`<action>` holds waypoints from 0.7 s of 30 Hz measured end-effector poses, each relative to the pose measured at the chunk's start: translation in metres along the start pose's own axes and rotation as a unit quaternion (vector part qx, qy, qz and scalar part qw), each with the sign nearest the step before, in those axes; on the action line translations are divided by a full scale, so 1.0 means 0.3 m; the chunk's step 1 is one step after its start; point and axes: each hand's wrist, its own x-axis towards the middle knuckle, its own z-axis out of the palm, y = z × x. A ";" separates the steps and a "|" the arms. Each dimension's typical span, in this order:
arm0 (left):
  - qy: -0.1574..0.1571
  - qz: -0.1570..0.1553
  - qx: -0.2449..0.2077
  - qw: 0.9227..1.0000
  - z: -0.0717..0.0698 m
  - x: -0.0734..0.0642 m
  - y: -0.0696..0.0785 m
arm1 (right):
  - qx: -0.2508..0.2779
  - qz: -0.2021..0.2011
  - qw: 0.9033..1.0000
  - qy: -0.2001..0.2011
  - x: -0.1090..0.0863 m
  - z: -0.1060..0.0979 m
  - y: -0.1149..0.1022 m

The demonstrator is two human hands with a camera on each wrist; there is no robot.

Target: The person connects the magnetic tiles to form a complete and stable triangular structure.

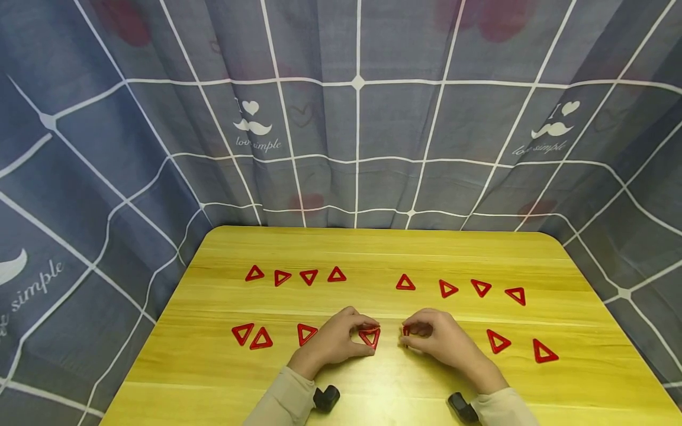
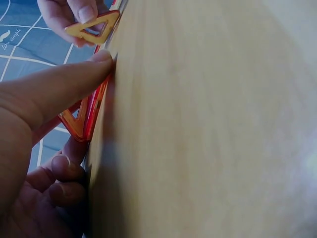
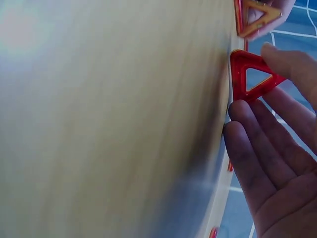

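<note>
My left hand [image 1: 337,341] grips a hollow red triangle tile [image 1: 376,339] that lies flat on the table, its thumb at the near corner and fingers at the far side. A second triangle tile [image 2: 75,124] stands up against the flat one in the left wrist view, partly covered by the thumb. A short way to the right, my right hand [image 1: 441,338] pinches another red triangle tile [image 3: 238,74] between thumb and fingertips. That tile stands on edge, facing the left hand's tiles across a small gap.
On the wooden table [image 1: 341,248], several loose red triangles form a back row, including one triangle [image 1: 337,280] at left and another [image 1: 405,288] at right. More lie beside the hands, such as a left triangle [image 1: 261,346] and a right triangle [image 1: 546,360]. A grey checked curtain [image 1: 325,118] surrounds the table.
</note>
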 end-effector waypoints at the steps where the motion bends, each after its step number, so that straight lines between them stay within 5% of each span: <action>1: 0.000 0.001 0.000 1.000 0.000 0.001 0.000 | 0.005 0.001 1.000 -0.004 0.004 0.007 -0.003; 21: 0.011 0.011 0.006 1.000 0.000 -0.001 -0.003 | 0.048 -0.005 0.998 -0.029 0.068 0.100 -0.072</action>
